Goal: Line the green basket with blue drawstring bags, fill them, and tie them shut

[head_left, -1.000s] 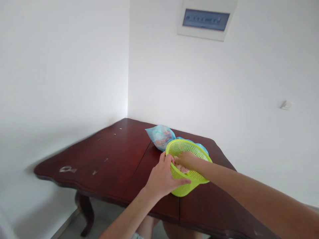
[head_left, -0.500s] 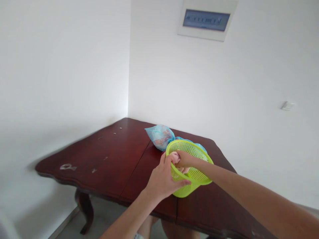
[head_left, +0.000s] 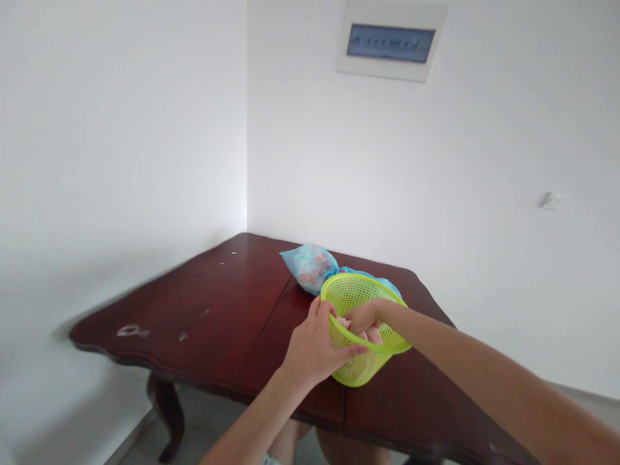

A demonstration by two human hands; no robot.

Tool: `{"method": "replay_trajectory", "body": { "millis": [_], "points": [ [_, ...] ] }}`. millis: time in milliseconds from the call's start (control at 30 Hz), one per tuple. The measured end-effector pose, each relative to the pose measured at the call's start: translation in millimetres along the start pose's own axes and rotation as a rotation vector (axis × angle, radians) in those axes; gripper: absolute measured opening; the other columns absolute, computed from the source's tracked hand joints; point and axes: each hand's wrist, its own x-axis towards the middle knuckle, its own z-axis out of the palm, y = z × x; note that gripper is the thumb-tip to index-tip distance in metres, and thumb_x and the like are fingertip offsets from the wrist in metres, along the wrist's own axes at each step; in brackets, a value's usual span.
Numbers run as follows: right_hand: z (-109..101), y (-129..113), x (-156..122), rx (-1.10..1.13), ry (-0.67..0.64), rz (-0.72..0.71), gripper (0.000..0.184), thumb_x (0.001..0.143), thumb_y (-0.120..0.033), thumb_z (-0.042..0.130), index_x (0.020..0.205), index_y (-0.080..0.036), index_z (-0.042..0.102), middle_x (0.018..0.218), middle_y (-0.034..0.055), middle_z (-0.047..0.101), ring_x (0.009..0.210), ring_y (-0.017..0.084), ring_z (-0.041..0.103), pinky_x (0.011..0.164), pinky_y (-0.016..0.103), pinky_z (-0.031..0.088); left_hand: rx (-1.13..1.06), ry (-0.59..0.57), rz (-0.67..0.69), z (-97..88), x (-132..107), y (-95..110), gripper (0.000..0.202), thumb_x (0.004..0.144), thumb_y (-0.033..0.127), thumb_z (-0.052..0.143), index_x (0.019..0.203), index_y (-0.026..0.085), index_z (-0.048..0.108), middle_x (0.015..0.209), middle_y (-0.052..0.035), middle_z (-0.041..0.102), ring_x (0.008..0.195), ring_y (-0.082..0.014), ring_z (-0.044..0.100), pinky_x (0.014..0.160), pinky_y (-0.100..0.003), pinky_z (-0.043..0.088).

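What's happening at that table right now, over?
Left hand gripping green plastic basket at rim. Right hand over rim, at pale pink contents. Blue plastic bag behind basket.

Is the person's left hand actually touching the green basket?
Touching: the head view shows the left hand wrapped around the rim of the green plastic basket, with no gap.

- The room is bright, with soft, even light.
- The white wall (head_left: pixel 145 129) looks a bit bent near the edges.
- The dark table (head_left: pixel 203 290) has a soft shadow beside it.
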Motion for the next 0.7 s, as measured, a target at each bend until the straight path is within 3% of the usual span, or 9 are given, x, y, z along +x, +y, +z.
{"method": "replay_trajectory", "body": {
  "millis": [133, 233, 333, 433, 533, 600, 700],
  "points": [
    [-12, -3, -22, 0.149, 0.139, -0.19, 0.035, 0.096, -0.01, 0.067, 0.13, -0.015, 0.071, 0.112, 0.0036, 0.083, 0.098, 0.017, 0.081, 0.087, 0.023, 0.065, -0.004, 0.002, -0.012, -5.6, 2, 1, 0.089, 0.087, 0.093, 0.092, 0.135, 0.025, 0.06, 0.148, -0.0146, 0.068, 0.128, -0.0396, 0.079, 0.097, -0.047, 0.064],
    [-23, -2, -54, 0.131, 0.181, -0.289, 0.045, 0.091, -0.011, 0.075, 0.136, -0.018, 0.077, 0.122, 0.0037, 0.086, 0.108, 0.019, 0.081, 0.093, 0.023, 0.065, -0.019, 0.025, -0.021, -8.7, 5, -2, 0.083, 0.09, 0.085, 0.095, 0.136, 0.026, 0.058, 0.144, -0.0131, 0.07, 0.13, -0.0393, 0.078, 0.099, -0.048, 0.063],
    [-39, -4, -85, -0.243, 0.175, -0.233, 0.058, 0.075, -0.01, 0.095, 0.131, -0.023, 0.085, 0.122, 0.0008, 0.089, 0.11, 0.022, 0.083, 0.095, 0.026, 0.065, -0.02, 0.037, 0.003, -8.7, 6, -8, 0.082, 0.09, 0.085, 0.094, 0.133, 0.026, 0.056, 0.142, -0.0129, 0.07, 0.126, -0.0388, 0.078, 0.098, -0.049, 0.062],
    [-49, -9, -103, -0.677, 0.379, -0.038, 0.045, 0.071, -0.005, 0.096, 0.112, -0.021, 0.09, 0.104, 0.0033, 0.089, 0.1, 0.028, 0.086, 0.092, 0.033, 0.064, -0.036, 0.029, 0.06, -4.0, 7, -15, 0.084, 0.089, 0.092, 0.09, 0.13, 0.027, 0.056, 0.141, -0.0134, 0.07, 0.12, -0.0379, 0.078, 0.095, -0.049, 0.061],
    [-45, -19, -103, -0.798, 0.705, 0.01, 0.029, 0.083, -0.001, 0.083, 0.109, -0.013, 0.086, 0.109, 0.0171, 0.088, 0.109, 0.036, 0.086, 0.1, 0.044, 0.061, -0.049, 0.016, 0.092, 2.4, 6, -18, 0.086, 0.086, 0.096, 0.089, 0.126, 0.027, 0.057, 0.141, -0.0131, 0.071, 0.118, -0.0375, 0.078, 0.096, -0.05, 0.061],
    [-35, -26, -95, -0.778, 0.83, -0.071, 0.035, 0.087, -0.001, 0.079, 0.121, -0.011, 0.083, 0.129, 0.0241, 0.085, 0.123, 0.04, 0.082, 0.106, 0.045, 0.059, -0.058, 0.012, 0.101, 4.6, 5, -17, 0.09, 0.083, 0.098, 0.091, 0.126, 0.027, 0.057, 0.14, -0.0119, 0.071, 0.119, -0.0379, 0.078, 0.097, -0.051, 0.062],
    [-13, -36, -75, -0.693, 0.911, -0.25, 0.038, 0.096, -0.011, 0.079, 0.133, -0.016, 0.077, 0.14, 0.0177, 0.083, 0.124, 0.031, 0.081, 0.106, 0.036, 0.06, -0.061, 0.018, 0.089, 2.9, 5, -14, 0.095, 0.077, 0.096, 0.097, 0.13, 0.027, 0.059, 0.143, -0.0126, 0.072, 0.122, -0.04, 0.08, 0.1, -0.053, 0.064]
  ]
}}
